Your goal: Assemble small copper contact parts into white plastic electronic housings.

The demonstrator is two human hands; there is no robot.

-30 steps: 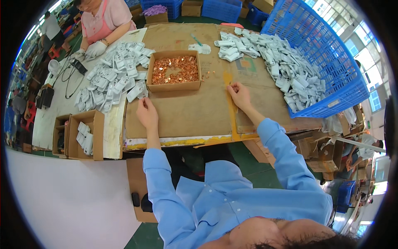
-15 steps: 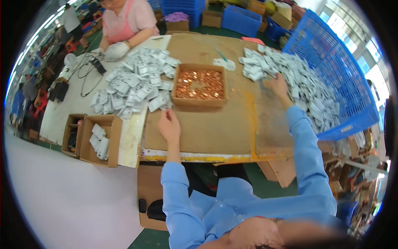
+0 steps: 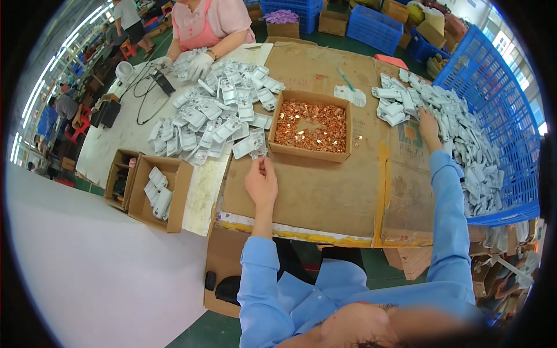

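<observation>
My left hand (image 3: 261, 182) is closed in a pinch at the near corner of a white plastic housing (image 3: 248, 145), which lies by the front of a large heap of similar white housings (image 3: 217, 110). My right hand (image 3: 429, 129) reaches to the left edge of a second heap of white plastic pieces (image 3: 467, 151) on the right. Its fingers are bent together against the pieces; what lies between the fingertips is too small to make out. Between my hands stands a shallow cardboard box (image 3: 307, 152) holding many small copper-coloured metal parts (image 3: 301, 139).
A blue plastic crate (image 3: 493, 87) lies tipped behind the right heap. A cardboard box (image 3: 181, 200) with a few housings sits at the table's left. Across the table, a person in a pink apron (image 3: 194, 29) works with a gloved hand (image 3: 200, 66). A teal-handled tool (image 3: 346, 80) lies near the back.
The whole view has shifted, with the table sitting farther right in it. My hands stay by the same heaps. The co-worker's gloved hand has moved onto the left heap.
</observation>
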